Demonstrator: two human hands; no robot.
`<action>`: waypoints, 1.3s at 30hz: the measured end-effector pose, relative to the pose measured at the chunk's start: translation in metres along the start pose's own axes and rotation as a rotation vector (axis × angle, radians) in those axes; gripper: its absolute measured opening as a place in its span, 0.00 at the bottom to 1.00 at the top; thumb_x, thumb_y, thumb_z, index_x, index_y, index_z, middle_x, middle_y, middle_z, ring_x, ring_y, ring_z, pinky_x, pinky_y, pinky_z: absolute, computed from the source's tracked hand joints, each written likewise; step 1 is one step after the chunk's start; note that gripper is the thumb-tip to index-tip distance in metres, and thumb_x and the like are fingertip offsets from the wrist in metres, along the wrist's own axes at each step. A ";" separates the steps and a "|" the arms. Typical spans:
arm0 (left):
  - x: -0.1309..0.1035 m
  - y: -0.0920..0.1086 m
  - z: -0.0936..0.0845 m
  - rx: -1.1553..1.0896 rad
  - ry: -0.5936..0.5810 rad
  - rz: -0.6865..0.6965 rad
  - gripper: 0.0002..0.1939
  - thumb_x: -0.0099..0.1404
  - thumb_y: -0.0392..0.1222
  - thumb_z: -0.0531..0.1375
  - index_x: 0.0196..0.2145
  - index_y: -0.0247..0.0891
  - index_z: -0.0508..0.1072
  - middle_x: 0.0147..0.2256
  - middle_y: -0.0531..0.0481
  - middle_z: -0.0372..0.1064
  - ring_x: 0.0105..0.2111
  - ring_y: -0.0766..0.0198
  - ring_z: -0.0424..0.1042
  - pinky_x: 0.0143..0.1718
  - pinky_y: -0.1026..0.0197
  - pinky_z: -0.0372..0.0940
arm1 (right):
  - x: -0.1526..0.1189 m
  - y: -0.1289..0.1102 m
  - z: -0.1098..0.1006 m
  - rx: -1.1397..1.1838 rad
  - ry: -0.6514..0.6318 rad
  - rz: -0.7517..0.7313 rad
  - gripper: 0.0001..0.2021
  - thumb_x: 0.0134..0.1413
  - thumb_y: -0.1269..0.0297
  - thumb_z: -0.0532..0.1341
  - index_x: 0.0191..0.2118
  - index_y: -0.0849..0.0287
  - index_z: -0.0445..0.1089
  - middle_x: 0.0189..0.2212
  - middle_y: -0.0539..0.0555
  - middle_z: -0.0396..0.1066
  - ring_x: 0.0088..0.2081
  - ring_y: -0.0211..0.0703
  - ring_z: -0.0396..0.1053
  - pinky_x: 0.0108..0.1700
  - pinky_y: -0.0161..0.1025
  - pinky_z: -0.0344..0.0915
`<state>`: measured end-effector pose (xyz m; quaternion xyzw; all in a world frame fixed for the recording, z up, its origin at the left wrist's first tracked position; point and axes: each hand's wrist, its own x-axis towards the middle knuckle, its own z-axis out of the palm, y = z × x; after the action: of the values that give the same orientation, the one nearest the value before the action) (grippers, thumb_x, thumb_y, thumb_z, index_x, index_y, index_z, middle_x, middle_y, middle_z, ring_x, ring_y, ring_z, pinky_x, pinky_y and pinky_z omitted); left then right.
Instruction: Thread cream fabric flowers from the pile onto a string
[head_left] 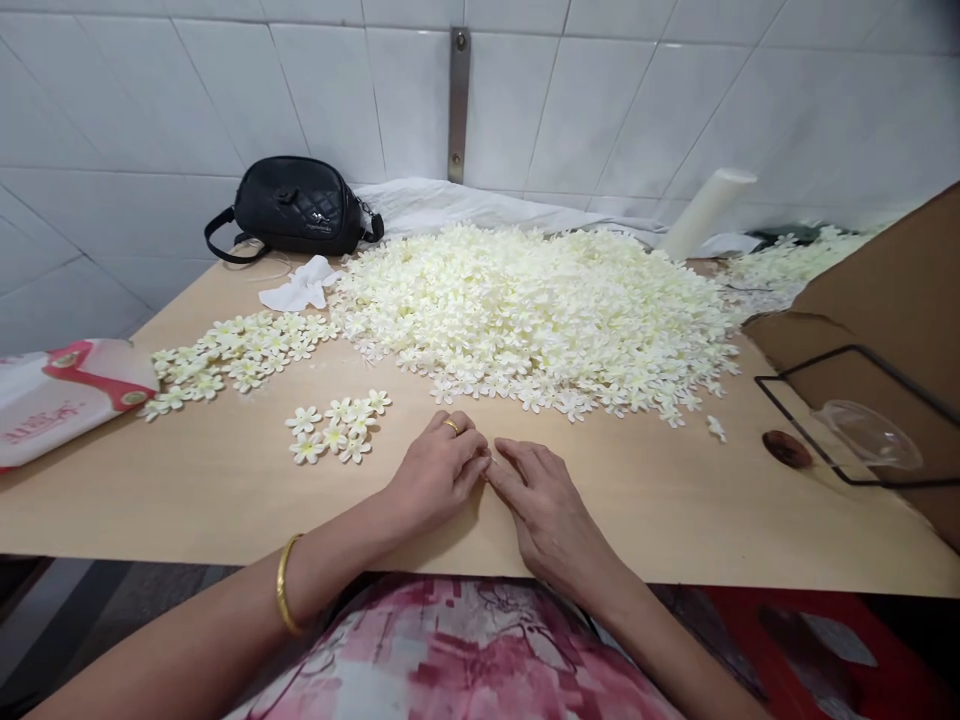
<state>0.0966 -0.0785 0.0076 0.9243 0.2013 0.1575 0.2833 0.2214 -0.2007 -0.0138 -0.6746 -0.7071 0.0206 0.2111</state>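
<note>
My left hand (442,467), with a ring on one finger and a gold bangle at the wrist, rests near the table's front edge. Its fingers are curled and pressed together around something small that I cannot make out. Close against it, my right hand (541,492) has its thumb and fingers brought together at the same spot. A small group of pale flowers (335,434) lies left of my hands. Beyond them is a large heap of white-yellow artificial flowers (525,310). More flowers (247,350) are spread at the left.
A black bag (296,205) and a white tissue (301,285) lie at the back left. A white and red plastic bag (75,400) is at the left edge. On the right are a cardboard piece (885,300), a black wire frame (847,480) and a clear plastic lid (868,434).
</note>
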 end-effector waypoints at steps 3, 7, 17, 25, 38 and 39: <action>-0.002 0.000 -0.002 -0.008 -0.053 0.009 0.05 0.59 0.38 0.53 0.30 0.36 0.68 0.32 0.47 0.62 0.36 0.60 0.60 0.37 0.57 0.60 | -0.002 0.003 -0.001 0.123 0.043 0.032 0.21 0.48 0.80 0.49 0.48 0.59 0.64 0.47 0.60 0.61 0.48 0.46 0.56 0.48 0.45 0.57; -0.008 0.001 -0.001 0.065 -0.021 0.018 0.04 0.57 0.37 0.55 0.32 0.36 0.67 0.35 0.46 0.61 0.37 0.59 0.59 0.38 0.55 0.59 | -0.001 0.006 -0.004 0.197 0.063 0.060 0.19 0.51 0.79 0.49 0.47 0.57 0.65 0.44 0.59 0.62 0.46 0.46 0.57 0.46 0.45 0.59; -0.009 0.001 0.008 0.005 0.037 -0.041 0.03 0.55 0.35 0.55 0.31 0.37 0.67 0.36 0.46 0.62 0.38 0.58 0.59 0.39 0.55 0.59 | 0.009 0.002 -0.005 0.240 0.132 0.218 0.09 0.53 0.68 0.53 0.39 0.59 0.66 0.41 0.58 0.63 0.45 0.47 0.58 0.46 0.45 0.59; 0.010 0.009 0.002 -0.763 -0.031 -0.305 0.04 0.52 0.36 0.57 0.25 0.35 0.63 0.22 0.54 0.62 0.24 0.68 0.62 0.26 0.64 0.58 | 0.025 0.000 -0.013 0.692 0.104 0.411 0.01 0.51 0.70 0.53 0.30 0.58 0.60 0.26 0.49 0.63 0.29 0.38 0.61 0.31 0.35 0.58; 0.047 0.005 -0.011 -1.142 -0.110 -0.364 0.07 0.49 0.35 0.62 0.28 0.33 0.69 0.20 0.52 0.69 0.22 0.70 0.65 0.28 0.65 0.58 | 0.040 0.017 -0.021 1.630 0.157 0.623 0.12 0.43 0.64 0.64 0.37 0.59 0.67 0.24 0.47 0.67 0.28 0.33 0.64 0.34 0.32 0.58; 0.048 0.005 -0.011 -1.142 -0.122 -0.347 0.06 0.49 0.35 0.62 0.28 0.33 0.69 0.20 0.52 0.69 0.22 0.70 0.65 0.29 0.65 0.58 | 0.041 0.018 -0.020 1.633 0.159 0.619 0.11 0.43 0.63 0.63 0.36 0.60 0.67 0.23 0.48 0.67 0.28 0.33 0.64 0.33 0.32 0.57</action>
<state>0.1354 -0.0548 0.0279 0.5871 0.2160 0.1387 0.7677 0.2452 -0.1650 0.0100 -0.4737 -0.2397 0.5295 0.6617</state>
